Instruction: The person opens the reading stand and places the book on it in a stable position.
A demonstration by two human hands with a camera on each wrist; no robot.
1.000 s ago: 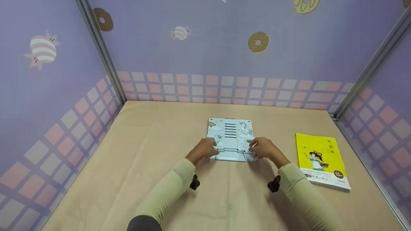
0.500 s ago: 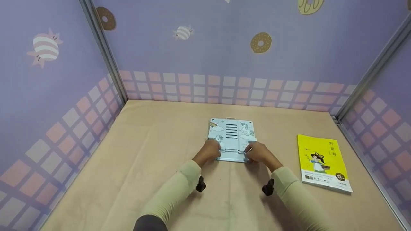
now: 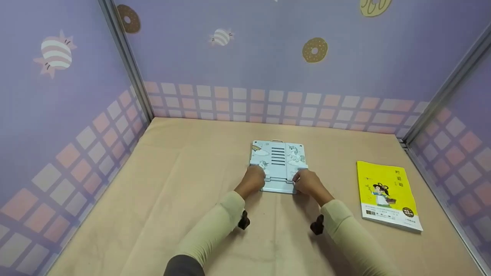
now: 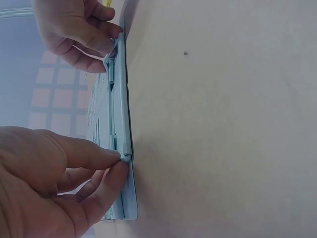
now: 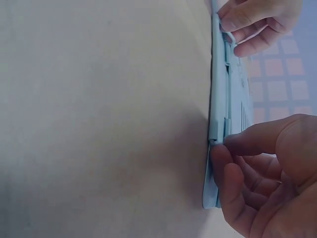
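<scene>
A light blue book stand (image 3: 278,161) with unicorn and rainbow pictures and a row of slots lies flat on the cloth in the head view. At its near left corner my left hand (image 3: 254,179) pinches the front ledge between thumb and forefinger; the left wrist view shows this left hand (image 4: 64,183) close up. On the opposite corner my right hand (image 3: 308,182) pinches a page clip by the ledge, seen also as the right hand (image 5: 277,173) in the right wrist view. Fingers hide parts of both clips.
A yellow book (image 3: 389,195) with a cartoon figure on its cover lies to the right on the beige cloth (image 3: 191,172). Printed purple panels (image 3: 249,57) wall the table at the back and both sides.
Both hands have moved inward onto the stand's front corners, and the right-hand fingers have closed on the ledge end. The stand itself stays flat; the view has shifted slightly.
</scene>
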